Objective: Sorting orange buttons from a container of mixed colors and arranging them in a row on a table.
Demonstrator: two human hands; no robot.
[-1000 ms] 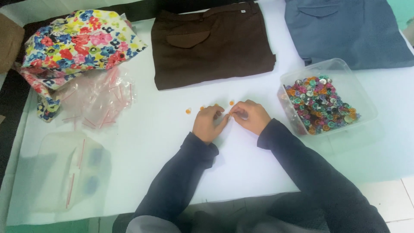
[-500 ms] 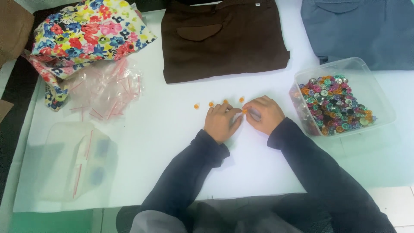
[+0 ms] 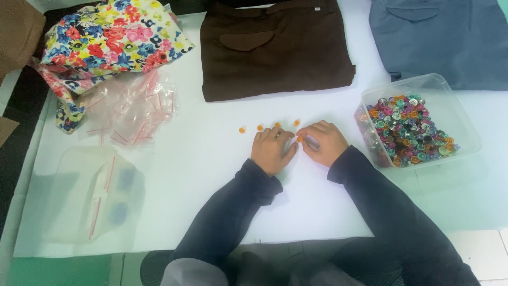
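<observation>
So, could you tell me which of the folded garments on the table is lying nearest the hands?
The brown trousers, folded directly above both hands; the blue garment and the floral one lie off toward the corners.

The hands met near the middle of the table [image 3: 211, 175]: the left hand [image 3: 271, 151] lay flat, the right hand [image 3: 324, 142] touched it from the right. A row of buttons [image 3: 259, 127] sat just behind the left hand. The tub [image 3: 465, 127] (full of buttons) stood at the right edge, right of the right hand. Behind the hands, at the far edge, lay the trousers [image 3: 275, 47], with the shorts [image 3: 444, 37] in the far right corner. The cloth [image 3: 106, 39] filled the far left corner, the bags [image 3: 135, 108] just before it, and a box [image 3: 90, 193] sat near the left edge.
</observation>
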